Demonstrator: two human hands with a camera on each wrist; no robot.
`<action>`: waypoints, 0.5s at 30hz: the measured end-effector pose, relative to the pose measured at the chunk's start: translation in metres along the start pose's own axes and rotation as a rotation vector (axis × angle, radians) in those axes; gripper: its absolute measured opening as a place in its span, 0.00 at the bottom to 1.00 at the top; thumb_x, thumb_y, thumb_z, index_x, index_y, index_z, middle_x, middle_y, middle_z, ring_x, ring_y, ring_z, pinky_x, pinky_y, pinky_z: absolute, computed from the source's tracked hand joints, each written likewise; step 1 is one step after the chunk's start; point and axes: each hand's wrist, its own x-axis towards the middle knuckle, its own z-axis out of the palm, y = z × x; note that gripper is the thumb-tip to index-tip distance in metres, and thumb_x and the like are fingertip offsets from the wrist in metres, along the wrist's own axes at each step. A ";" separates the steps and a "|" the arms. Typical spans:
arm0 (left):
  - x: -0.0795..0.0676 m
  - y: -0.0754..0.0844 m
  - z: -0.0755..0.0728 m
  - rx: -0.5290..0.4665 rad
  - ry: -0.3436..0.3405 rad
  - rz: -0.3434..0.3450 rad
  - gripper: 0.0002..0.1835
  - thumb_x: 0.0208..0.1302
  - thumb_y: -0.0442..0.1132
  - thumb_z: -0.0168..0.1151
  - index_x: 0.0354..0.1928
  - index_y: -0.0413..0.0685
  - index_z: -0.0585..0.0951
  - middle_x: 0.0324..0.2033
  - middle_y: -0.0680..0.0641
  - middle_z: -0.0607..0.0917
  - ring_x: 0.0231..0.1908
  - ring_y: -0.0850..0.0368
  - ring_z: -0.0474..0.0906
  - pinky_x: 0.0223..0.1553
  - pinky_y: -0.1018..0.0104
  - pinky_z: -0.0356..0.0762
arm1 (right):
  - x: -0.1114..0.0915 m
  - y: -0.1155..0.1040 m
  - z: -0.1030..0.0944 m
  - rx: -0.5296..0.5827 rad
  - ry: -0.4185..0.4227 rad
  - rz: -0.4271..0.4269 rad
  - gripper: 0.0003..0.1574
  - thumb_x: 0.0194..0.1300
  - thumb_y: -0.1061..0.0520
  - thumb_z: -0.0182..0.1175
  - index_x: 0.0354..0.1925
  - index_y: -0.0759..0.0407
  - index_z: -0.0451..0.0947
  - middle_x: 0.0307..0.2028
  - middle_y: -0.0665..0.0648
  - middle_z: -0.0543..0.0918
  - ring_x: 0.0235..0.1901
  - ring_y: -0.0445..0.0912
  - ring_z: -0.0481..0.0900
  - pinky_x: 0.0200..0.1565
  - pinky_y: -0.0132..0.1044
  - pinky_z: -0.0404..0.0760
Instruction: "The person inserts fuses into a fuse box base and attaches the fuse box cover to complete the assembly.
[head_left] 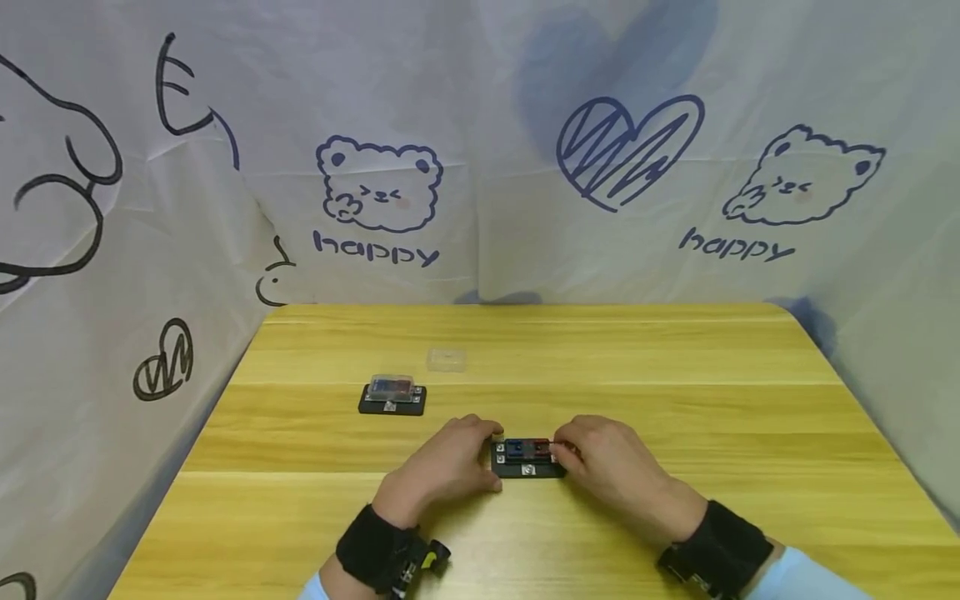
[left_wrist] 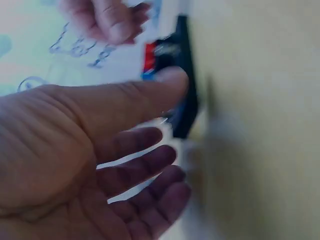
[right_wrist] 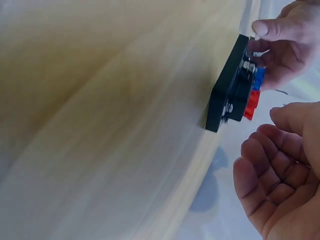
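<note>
A black fuse block (head_left: 528,471) with blue and red blade fuses and metal screw terminals lies on the table, uncovered. My left hand (head_left: 450,458) is at its left end, thumb by the front corner and fingertips by the back one. In the left wrist view that thumb (left_wrist: 125,97) stretches straight across the block, the other fingers loosely bent. At the right end is my right hand (head_left: 611,462), beside the red fuse (right_wrist: 251,105). The right wrist view shows its fingers (right_wrist: 250,175) loosely curled, with nothing visible between thumb and fingertips.
A second fuse block (head_left: 392,408) under a clear cover stands farther back on the left. Behind it lies a loose clear cover (head_left: 446,361). White cloth (head_left: 480,100) with drawings hangs around the wooden table (head_left: 675,350).
</note>
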 end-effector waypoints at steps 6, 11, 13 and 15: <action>0.004 -0.009 -0.032 0.076 0.120 -0.067 0.24 0.59 0.38 0.65 0.60 0.48 0.76 0.51 0.45 0.81 0.52 0.47 0.75 0.57 0.50 0.72 | -0.001 0.006 -0.004 0.009 0.018 0.015 0.04 0.62 0.51 0.64 0.33 0.49 0.83 0.29 0.44 0.82 0.29 0.36 0.77 0.32 0.36 0.80; 0.017 -0.015 -0.054 0.150 0.272 -0.124 0.19 0.60 0.38 0.66 0.54 0.49 0.80 0.48 0.44 0.82 0.47 0.44 0.75 0.48 0.51 0.75 | -0.001 0.008 -0.004 -0.001 0.027 0.001 0.05 0.61 0.51 0.65 0.32 0.50 0.83 0.28 0.45 0.82 0.28 0.37 0.77 0.31 0.35 0.80; 0.022 -0.018 -0.059 0.174 0.300 -0.137 0.18 0.60 0.37 0.67 0.53 0.50 0.81 0.47 0.44 0.82 0.46 0.43 0.74 0.47 0.50 0.75 | -0.001 0.007 -0.005 -0.001 0.028 -0.002 0.05 0.61 0.51 0.65 0.33 0.51 0.83 0.28 0.45 0.82 0.28 0.37 0.77 0.31 0.35 0.80; 0.027 -0.022 -0.062 0.197 0.324 -0.149 0.18 0.60 0.36 0.66 0.53 0.50 0.81 0.47 0.44 0.82 0.47 0.41 0.73 0.46 0.47 0.75 | -0.001 0.007 -0.005 0.006 0.030 -0.001 0.05 0.61 0.51 0.65 0.33 0.51 0.83 0.28 0.45 0.83 0.28 0.37 0.77 0.31 0.35 0.80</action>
